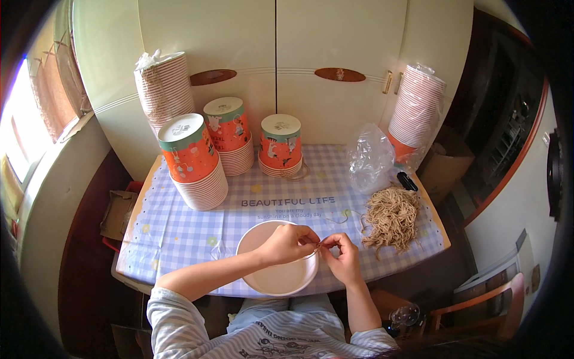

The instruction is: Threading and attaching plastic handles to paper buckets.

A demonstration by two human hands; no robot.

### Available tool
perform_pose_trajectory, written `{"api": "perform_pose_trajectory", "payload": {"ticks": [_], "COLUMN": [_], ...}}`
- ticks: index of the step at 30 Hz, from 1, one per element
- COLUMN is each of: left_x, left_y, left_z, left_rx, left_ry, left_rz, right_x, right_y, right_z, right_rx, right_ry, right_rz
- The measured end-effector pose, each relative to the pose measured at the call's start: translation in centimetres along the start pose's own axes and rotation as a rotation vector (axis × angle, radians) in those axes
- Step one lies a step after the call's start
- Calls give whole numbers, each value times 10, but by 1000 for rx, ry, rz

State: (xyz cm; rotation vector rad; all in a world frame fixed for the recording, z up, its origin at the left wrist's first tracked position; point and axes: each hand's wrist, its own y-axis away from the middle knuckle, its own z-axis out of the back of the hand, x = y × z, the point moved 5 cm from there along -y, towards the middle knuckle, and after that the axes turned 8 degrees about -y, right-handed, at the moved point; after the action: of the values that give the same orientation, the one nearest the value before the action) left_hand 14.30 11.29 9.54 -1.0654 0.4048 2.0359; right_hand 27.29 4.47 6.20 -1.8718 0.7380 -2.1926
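A white paper bucket [281, 279] stands mouth up at the table's near edge, right in front of me. Reaching across its opening, my left hand [287, 244] has its fingertips closed at the right side of the rim. There my right hand [343, 258], just outside the bucket, meets it in a pinch. Between the fingertips shows a small bit of what looks like thin brown cord; most of it is hidden by the fingers. To the right lies a heap of beige cords [391, 218].
Upside-down stacks of orange and green paper buckets [190, 158], [228, 128], [281, 143] stand behind. Tall wrapped stacks [164, 87], [415, 110] flank the table. A clear plastic bag [371, 158] and black marker [407, 181] lie beyond the cords. A wooden chair [508, 305] stands at right.
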Motion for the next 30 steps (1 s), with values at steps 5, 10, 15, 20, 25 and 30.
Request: {"api": "perform_pose_trajectory", "payload": {"ticks": [5,10,15,20,25,30], "left_x": [2,0,3,2,2,1], "left_y": [-1,-1,-1,0,0,0], "left_z": [-2,-3,-3,-2,-3,-2], "left_rx": [-12,-25,-41,-66,-77,-108], "left_ry": [4,-14,-44,-85,-65,12], "left_rz": [0,-3,-3,-7,-26,-52], "right_x": [0,0,9,16,18,20], "right_y": [0,0,-1,-1,-1,-2], "right_z": [0,0,0,0,1,2], "right_rx": [0,-8,6,11,19,16], "right_ry": [-3,-5,91,132,149,134], "right_rz": [-17,-1,-12,-14,0,-27]}}
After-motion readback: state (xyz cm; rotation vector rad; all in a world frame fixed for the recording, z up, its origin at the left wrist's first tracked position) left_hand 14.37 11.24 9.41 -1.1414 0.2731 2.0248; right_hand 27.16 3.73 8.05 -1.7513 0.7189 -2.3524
